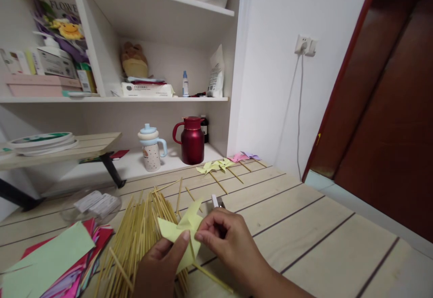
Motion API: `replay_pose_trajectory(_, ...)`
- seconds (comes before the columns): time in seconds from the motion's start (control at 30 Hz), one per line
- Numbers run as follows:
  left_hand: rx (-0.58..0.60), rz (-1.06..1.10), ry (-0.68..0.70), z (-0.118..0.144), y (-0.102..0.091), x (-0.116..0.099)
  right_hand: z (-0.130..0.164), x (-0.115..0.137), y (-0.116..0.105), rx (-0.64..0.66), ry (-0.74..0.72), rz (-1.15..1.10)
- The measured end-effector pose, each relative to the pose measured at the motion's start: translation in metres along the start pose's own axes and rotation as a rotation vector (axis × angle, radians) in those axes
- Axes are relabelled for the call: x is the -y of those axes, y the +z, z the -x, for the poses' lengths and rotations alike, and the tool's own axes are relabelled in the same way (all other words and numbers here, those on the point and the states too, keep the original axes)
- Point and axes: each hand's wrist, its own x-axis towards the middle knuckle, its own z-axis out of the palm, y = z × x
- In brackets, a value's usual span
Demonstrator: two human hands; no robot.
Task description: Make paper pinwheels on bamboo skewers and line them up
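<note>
My left hand pinches a yellow paper pinwheel from below, with a thin wooden stick running out of it to the lower right. My right hand holds the pinwheel's centre with fingertips pressed together and also grips a small white and dark tool that pokes up behind the fingers. Both hands hover over the near part of the wooden table, just right of a heap of bamboo sticks.
Finished yellow pinwheels and pink and purple ones lie at the table's far side. Coloured paper sheets sit at the near left, with a clear dish behind. A red jug and a cup stand on the shelf.
</note>
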Motion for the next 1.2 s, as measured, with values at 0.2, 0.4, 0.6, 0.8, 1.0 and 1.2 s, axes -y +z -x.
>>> replay_pose_trajectory(0.2, 0.0, 0.046, -0.028, 0.003, 0.005, -0.002, 0.0, -0.001, 0.002, -0.032, 0.01, 0.025)
replay_pose_trajectory(0.4, 0.012, 0.058, -0.041, 0.003, 0.004, -0.002, 0.0, -0.003, 0.002, -0.039, -0.046, 0.065)
replay_pose_trajectory(0.6, 0.039, 0.117, -0.084, 0.0, 0.005, 0.003, -0.002, -0.006, 0.002, -0.049, -0.082, 0.119)
replay_pose_trajectory(0.8, -0.001, 0.058, -0.06, -0.001, 0.008, 0.0, -0.001, -0.007, 0.003, -0.066, -0.098, 0.127)
replay_pose_trajectory(1.0, -0.048, -0.032, -0.078, -0.003, 0.007, 0.001, -0.001, -0.007, 0.0, -0.079, -0.102, 0.044)
replay_pose_trajectory(1.2, -0.081, 0.02, -0.029, 0.0, 0.003, -0.011, -0.009, -0.011, -0.015, -0.185, -0.079, -0.124)
